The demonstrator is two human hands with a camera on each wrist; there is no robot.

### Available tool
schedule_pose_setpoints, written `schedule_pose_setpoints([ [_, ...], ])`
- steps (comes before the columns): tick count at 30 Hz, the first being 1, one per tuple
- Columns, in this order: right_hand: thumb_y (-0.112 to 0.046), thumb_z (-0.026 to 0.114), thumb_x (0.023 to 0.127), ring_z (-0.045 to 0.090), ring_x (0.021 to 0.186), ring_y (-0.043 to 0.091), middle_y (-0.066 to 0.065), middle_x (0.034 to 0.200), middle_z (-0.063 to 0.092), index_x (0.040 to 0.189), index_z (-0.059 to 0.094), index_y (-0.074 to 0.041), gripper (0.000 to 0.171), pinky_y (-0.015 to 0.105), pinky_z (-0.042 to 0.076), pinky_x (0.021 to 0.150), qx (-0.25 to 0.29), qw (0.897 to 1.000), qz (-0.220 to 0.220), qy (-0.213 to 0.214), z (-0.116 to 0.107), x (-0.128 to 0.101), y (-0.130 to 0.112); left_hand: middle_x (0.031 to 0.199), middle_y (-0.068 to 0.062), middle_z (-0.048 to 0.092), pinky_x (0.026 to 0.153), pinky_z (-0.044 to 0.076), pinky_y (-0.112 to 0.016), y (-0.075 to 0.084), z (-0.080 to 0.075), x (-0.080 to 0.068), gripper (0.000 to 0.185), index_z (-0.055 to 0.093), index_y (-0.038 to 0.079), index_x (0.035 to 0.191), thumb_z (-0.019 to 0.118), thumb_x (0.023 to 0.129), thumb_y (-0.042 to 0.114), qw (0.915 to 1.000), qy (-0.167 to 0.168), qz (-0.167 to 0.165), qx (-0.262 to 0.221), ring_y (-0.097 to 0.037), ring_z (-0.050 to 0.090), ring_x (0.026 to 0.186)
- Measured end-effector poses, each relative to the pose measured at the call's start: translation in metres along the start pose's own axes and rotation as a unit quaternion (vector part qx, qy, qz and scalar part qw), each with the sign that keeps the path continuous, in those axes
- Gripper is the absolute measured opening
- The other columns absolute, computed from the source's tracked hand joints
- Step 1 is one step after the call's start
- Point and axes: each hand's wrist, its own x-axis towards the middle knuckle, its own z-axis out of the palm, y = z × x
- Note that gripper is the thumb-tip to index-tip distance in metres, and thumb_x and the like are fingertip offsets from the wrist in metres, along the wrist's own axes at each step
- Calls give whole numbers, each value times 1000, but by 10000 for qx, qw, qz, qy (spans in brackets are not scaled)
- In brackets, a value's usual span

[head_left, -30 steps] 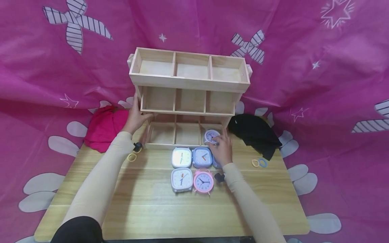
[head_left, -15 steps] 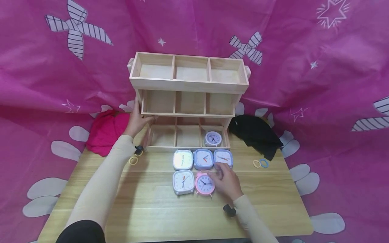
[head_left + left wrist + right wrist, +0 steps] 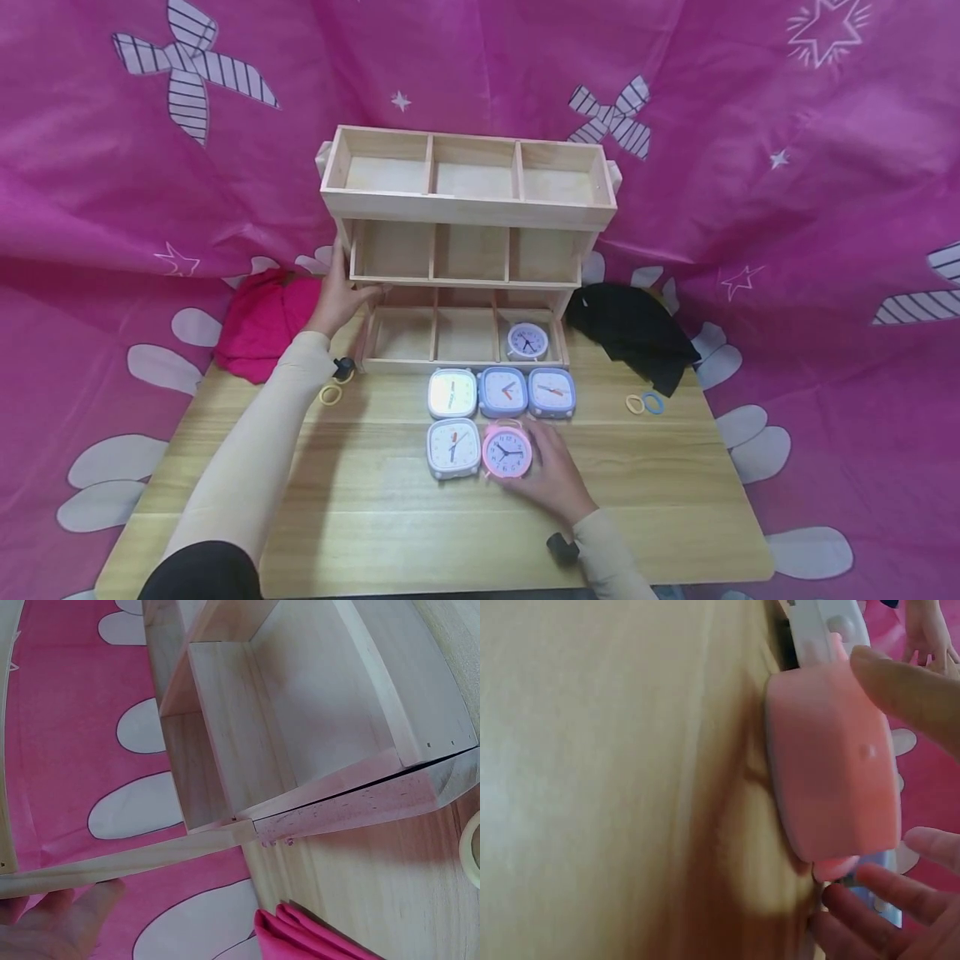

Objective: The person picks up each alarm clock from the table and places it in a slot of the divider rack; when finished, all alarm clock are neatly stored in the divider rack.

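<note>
The right hand [image 3: 551,479] curls around the pink clock [image 3: 506,451], which lies on the desk [image 3: 375,517] at 6 o'clock from the wooden shelf [image 3: 465,250]. The left hand [image 3: 336,298] grips the shelf's left side. The white clock [image 3: 453,447] sits touching at 9 o'clock, so a careless lift could nudge it. The grip looks light; the rounded casing might slip and drop, or knock the blue clock [image 3: 551,393] at 1 o'clock.

Two arms in long cream close-fitting sleeves, small black wrist-mounted device on each, dark clothing at left shoulder
</note>
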Motion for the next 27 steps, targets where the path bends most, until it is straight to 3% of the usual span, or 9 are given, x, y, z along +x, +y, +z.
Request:
schedule_pose_setpoints([
  [4,-36,105,62,48,147,33,3,156,56,157,53,-27,108,64,43,121,105,9998,-139,-39,4,2,-3,178,-15,20,132,29,-58,5,1,-3,131,-6,29,173,84,85,-9,10000,11,21,21,-39,29,161],
  [9,-36,103,65,47,145,30,-1,152,59,155,54,-30,103,62,45,118,-125,9992,-302,-208,8,4,-5,177,-23,18,132,27,-61,25,0,-10,127,-6,18,173,81,85,-13,10000,-65,12,-39,-44,27,160],
  [12,-34,102,66,48,141,29,-1,149,62,154,55,-31,101,61,47,115,-71,9994,-246,-211,9,4,-6,177,-21,18,132,27,-60,33,-1,-12,125,-4,19,173,80,86,-11,9999,-113,-26,-86,-43,27,161],
  [22,-34,105,62,50,134,20,-10,142,65,151,60,-35,99,55,48,113,104,9999,-44,78,10,-6,-4,177,-18,20,132,29,-59,29,0,-10,129,-5,22,173,81,84,-13,9999,-53,-59,-120,-41,28,160],
  [27,-43,105,61,53,130,14,-16,138,65,147,63,-40,96,50,51,107,-16,9996,186,233,5,-22,-2,178,-18,17,132,27,-59,24,1,-8,129,-6,21,173,81,84,-13,10000,-34,36,-70,-41,26,162],
])
